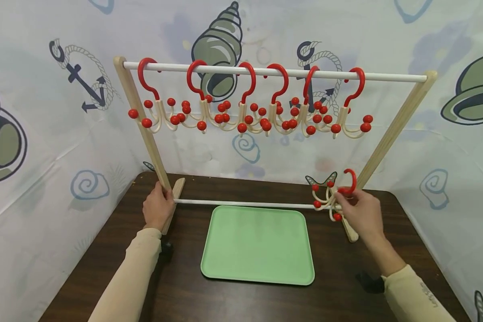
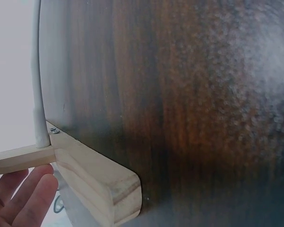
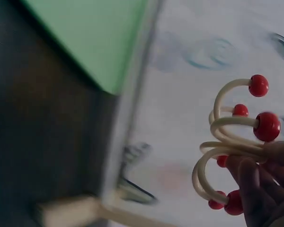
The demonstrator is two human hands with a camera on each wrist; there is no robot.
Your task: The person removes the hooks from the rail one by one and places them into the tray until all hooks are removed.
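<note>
Sleeves (image 1: 124,273) in pale cream reach in from the near edge of what I have on my feed, one over each side of a dark wood bench (image 1: 185,297). Between them I see a light green rectangular tray (image 1: 257,243) lying flat, its corners rounded. The two hands are well apart. On the left, the left hand (image 1: 158,209) is wrapped around the left post (image 1: 154,154) of a wooden rack (image 1: 225,69), low down, just above the left foot (image 1: 179,190). The right hand (image 1: 364,212) pinches a prong hanger (image 1: 332,197) near the base of its red hook (image 1: 353,180), holding it tilted beside the right post (image 1: 395,131). From my right-wrist view, its cream prongs curl outwards to red balls (image 3: 266,126). It overlaps the right end of the white lower rail (image 1: 241,204) (whether they touch, I can't tell). Up above, six similar hangers (image 1: 242,112) hang by red hooks in a row along the white top rail (image 1: 386,76). Farthest from me is a pale backdrop (image 1: 406,156) printed with shells, anchors and blue spirals.
</note>
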